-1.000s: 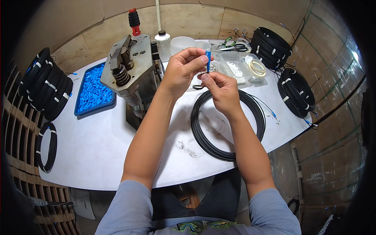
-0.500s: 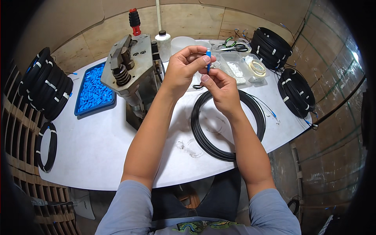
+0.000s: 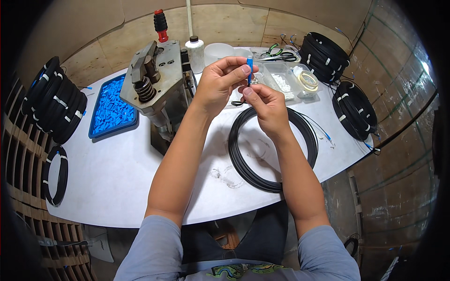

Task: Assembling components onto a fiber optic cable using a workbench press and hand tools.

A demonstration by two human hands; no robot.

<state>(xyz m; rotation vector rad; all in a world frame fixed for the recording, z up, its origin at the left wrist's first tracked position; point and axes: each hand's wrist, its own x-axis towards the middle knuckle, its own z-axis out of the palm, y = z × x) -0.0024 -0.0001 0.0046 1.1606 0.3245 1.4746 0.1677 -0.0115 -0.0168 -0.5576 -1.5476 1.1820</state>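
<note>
In my left hand (image 3: pixel 220 84), the fingertips and thumb pinch a small blue fibre optic connector (image 3: pixel 250 66), held upright above the table. Just below, my right hand (image 3: pixel 268 107) is closed on the black cable at the connector's lower end; the fingers cover most of that spot. Under my right forearm lies a large coil of black cable (image 3: pixel 238 158), flat on the white table (image 3: pixel 117 182). One blue-tipped cable end (image 3: pixel 329 139) sticks out to the coil's right.
A metal hand press (image 3: pixel 166 70) stands left of centre beside a blue tray (image 3: pixel 92 132) of small blue parts. Bundled black coils (image 3: pixel 56 105) sit at left, others (image 3: pixel 324 58) at right. Behind my hands are a white bottle (image 3: pixel 195 56), clear boxes, scissors (image 3: pixel 287 56) and a tape roll (image 3: pixel 308 80).
The pale tip above the blue connector no longer shows; blue now reaches its top. My right hand has shifted very slightly to the right, and my left hand is almost still.
</note>
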